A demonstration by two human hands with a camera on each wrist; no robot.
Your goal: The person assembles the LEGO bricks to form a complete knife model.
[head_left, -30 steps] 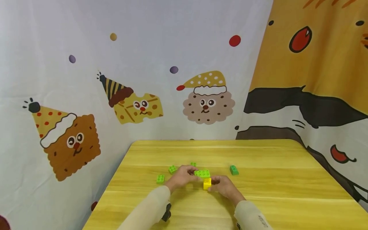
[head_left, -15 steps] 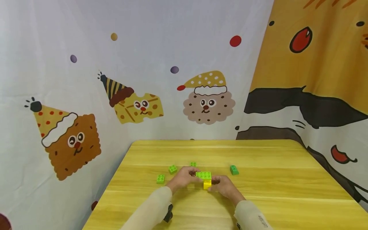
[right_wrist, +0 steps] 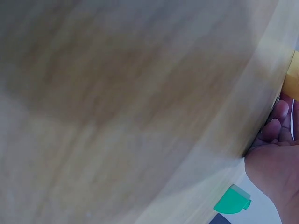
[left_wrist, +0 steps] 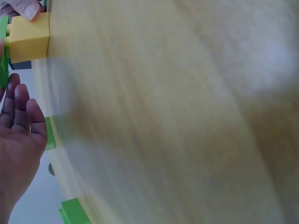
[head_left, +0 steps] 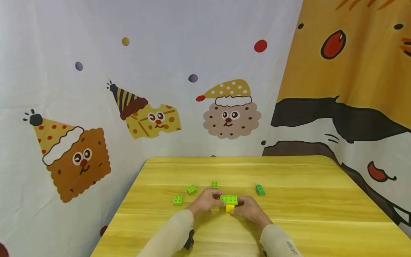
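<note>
My left hand (head_left: 207, 201) pinches the left end of a long lime-green brick (head_left: 229, 199), which lies over a yellow brick (head_left: 229, 208). My right hand (head_left: 252, 208) holds the yellow brick from the right, its thumb at the near side. In the left wrist view the green brick (left_wrist: 3, 56) meets the studs of the yellow brick (left_wrist: 30, 37), some of which still show between them; the left hand's (left_wrist: 21, 135) other fingers extend below. At the right edge of the right wrist view are the yellow brick (right_wrist: 292, 79) and the right hand (right_wrist: 275, 158).
Small lime-green bricks lie on the wooden table (head_left: 289, 175): one at the left (head_left: 178, 200), one behind it (head_left: 191, 189), one farther back (head_left: 214, 184). A darker green, sloped brick (head_left: 260, 190) lies behind and right of the right hand. A printed curtain hangs behind the table.
My left hand has moved slightly right and nearer, carrying the long green brick from behind the yellow brick to over it. The right hand has stayed almost in place, still holding the yellow brick.
</note>
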